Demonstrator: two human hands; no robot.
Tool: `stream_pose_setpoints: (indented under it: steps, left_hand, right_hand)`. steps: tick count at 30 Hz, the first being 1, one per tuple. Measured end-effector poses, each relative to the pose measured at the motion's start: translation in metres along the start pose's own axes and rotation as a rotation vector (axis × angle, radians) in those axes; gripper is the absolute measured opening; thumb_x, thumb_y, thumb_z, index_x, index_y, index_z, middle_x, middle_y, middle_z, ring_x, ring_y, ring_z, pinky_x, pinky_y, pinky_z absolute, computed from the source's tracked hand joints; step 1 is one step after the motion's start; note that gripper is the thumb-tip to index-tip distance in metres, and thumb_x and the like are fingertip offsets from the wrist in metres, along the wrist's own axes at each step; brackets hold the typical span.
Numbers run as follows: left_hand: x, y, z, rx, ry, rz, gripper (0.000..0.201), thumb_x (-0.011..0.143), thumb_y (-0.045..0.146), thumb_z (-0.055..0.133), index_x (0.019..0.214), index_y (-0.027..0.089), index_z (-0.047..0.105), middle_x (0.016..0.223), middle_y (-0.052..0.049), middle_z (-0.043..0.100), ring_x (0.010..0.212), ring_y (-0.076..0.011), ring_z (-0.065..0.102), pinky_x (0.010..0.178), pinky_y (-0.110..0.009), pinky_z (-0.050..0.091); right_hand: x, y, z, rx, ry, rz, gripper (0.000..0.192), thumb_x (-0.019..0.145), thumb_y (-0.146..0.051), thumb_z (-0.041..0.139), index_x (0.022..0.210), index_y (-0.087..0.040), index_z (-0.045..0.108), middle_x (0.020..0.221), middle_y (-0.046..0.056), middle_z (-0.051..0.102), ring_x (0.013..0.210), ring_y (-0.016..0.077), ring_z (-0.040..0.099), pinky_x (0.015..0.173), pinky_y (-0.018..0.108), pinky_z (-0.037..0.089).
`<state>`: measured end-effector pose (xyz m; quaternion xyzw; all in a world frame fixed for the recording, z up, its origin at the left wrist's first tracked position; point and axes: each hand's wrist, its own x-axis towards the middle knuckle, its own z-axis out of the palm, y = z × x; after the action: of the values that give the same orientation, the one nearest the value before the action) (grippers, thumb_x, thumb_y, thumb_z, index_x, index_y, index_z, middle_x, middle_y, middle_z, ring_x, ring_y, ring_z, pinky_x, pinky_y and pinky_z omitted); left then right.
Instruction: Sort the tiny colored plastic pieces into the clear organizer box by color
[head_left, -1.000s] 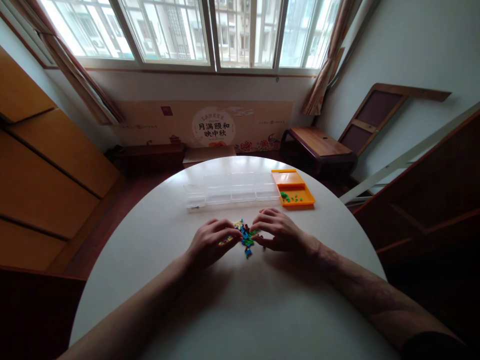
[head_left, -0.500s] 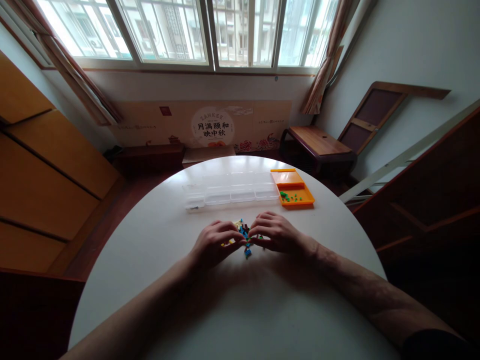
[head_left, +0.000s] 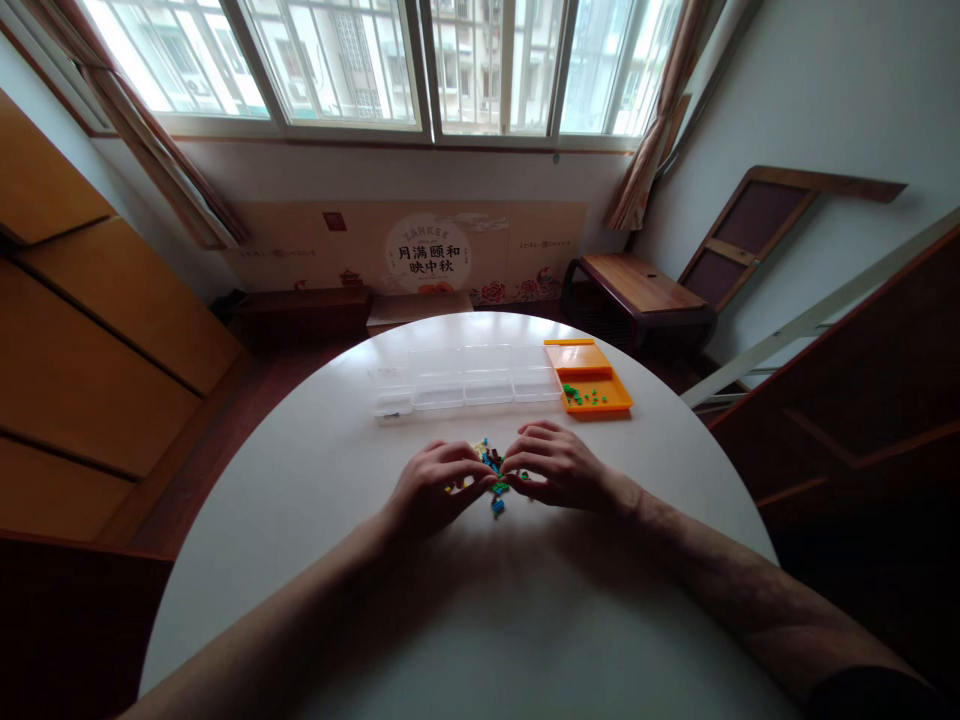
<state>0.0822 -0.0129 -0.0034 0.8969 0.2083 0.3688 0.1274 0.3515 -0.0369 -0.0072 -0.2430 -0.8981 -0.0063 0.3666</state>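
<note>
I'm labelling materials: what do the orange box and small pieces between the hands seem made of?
Orange box: probably glossy plastic, given its thin, evenly coloured walls and gleaming far half. Small pieces: likely plastic, judging by bright solid colours; finish unclear.

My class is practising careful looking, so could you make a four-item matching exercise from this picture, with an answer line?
Things:
1. small pieces
2. orange box
3. clear containers
4. right hand

Places, colours or states:
a. holds only green pieces
b. fingers bent, close beside the small pieces
c. lined up to the left of the orange box
d. blue, green, yellow and other colours, loose on the white table

Right pairs: 1-d, 2-a, 3-c, 4-b
</note>
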Motion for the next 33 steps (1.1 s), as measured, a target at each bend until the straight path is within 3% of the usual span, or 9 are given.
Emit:
stream_pose_setpoints:
  steps: [4, 10, 13, 17, 20, 24, 28, 33]
  left_hand:
    - [-0.001, -0.01, -0.015, 0.123, -0.03, 0.038, 0.01, 0.105, 0.029, 0.07, 0.1, 0.025, 0.078, 0.096, -0.003, 0.08, 0.081, -0.0148, 0.074, 0.081, -0.032, 0.054]
    - [-0.006, -0.026, -0.032, 0.235, -0.06, -0.017, 0.014, 0.102, 0.03, 0.067, 0.092, 0.021, 0.071, 0.088, -0.002, 0.073, 0.072, -0.0147, 0.063, 0.074, -0.031, 0.049]
    - [-0.009, -0.03, -0.03, 0.267, -0.078, -0.048, 0.017, 0.103, 0.031, 0.064, 0.09, 0.021, 0.067, 0.085, -0.001, 0.07, 0.067, -0.0147, 0.057, 0.07, -0.03, 0.045]
    - [-0.012, -0.031, -0.025, 0.264, -0.1, -0.1, 0.011, 0.102, 0.028, 0.063, 0.095, 0.022, 0.068, 0.089, 0.0, 0.071, 0.069, -0.0152, 0.059, 0.071, -0.03, 0.045]
    - [-0.013, -0.032, -0.024, 0.25, -0.107, -0.143, 0.008, 0.101, 0.028, 0.063, 0.099, 0.022, 0.069, 0.093, -0.001, 0.073, 0.072, -0.0164, 0.061, 0.072, -0.031, 0.046]
    - [-0.012, -0.033, -0.026, 0.25, -0.128, -0.214, 0.011, 0.101, 0.029, 0.062, 0.106, 0.023, 0.071, 0.098, -0.001, 0.074, 0.077, -0.0185, 0.063, 0.076, -0.033, 0.048]
    - [-0.012, -0.032, -0.027, 0.268, -0.138, -0.249, 0.013, 0.101, 0.028, 0.062, 0.11, 0.024, 0.07, 0.101, -0.002, 0.075, 0.082, -0.0201, 0.066, 0.08, -0.034, 0.049]
    - [-0.013, -0.031, -0.028, 0.263, -0.144, -0.251, 0.011, 0.1, 0.028, 0.065, 0.11, 0.024, 0.069, 0.102, -0.002, 0.075, 0.085, -0.0207, 0.068, 0.081, -0.033, 0.05]
  right_hand:
    - [-0.004, 0.01, -0.015, -0.121, 0.101, 0.136, 0.005, 0.101, -0.022, 0.072, 0.103, -0.026, 0.069, 0.098, 0.003, 0.079, 0.091, 0.0226, 0.069, 0.094, 0.042, 0.057]
    - [-0.029, 0.052, -0.044, -0.366, 0.279, 0.485, 0.009, 0.097, -0.023, 0.067, 0.089, -0.024, 0.064, 0.087, 0.005, 0.072, 0.086, 0.0264, 0.066, 0.089, 0.044, 0.053]
    - [-0.041, 0.069, -0.051, -0.492, 0.255, 0.652, 0.011, 0.092, -0.025, 0.068, 0.083, -0.024, 0.062, 0.085, 0.005, 0.07, 0.085, 0.0273, 0.063, 0.088, 0.044, 0.051]
    - [-0.048, 0.076, -0.048, -0.567, 0.19, 0.744, 0.012, 0.088, -0.028, 0.073, 0.082, -0.023, 0.063, 0.087, 0.006, 0.071, 0.089, 0.0286, 0.062, 0.088, 0.044, 0.048]
    - [-0.046, 0.073, -0.043, -0.541, 0.183, 0.719, 0.01, 0.091, -0.029, 0.072, 0.085, -0.023, 0.066, 0.089, 0.007, 0.071, 0.09, 0.0287, 0.062, 0.089, 0.044, 0.049]
    - [-0.034, 0.06, -0.038, -0.395, 0.186, 0.563, 0.009, 0.097, -0.023, 0.067, 0.088, -0.023, 0.068, 0.092, 0.007, 0.072, 0.093, 0.0275, 0.064, 0.09, 0.043, 0.052]
    - [-0.013, 0.039, -0.028, -0.148, 0.026, 0.381, 0.009, 0.101, -0.02, 0.065, 0.095, -0.023, 0.071, 0.097, 0.006, 0.075, 0.094, 0.0248, 0.065, 0.09, 0.04, 0.055]
    - [0.011, 0.022, -0.002, -0.059, -0.157, 0.32, 0.005, 0.102, -0.026, 0.07, 0.104, -0.023, 0.074, 0.103, 0.006, 0.078, 0.098, 0.0239, 0.067, 0.09, 0.037, 0.053]
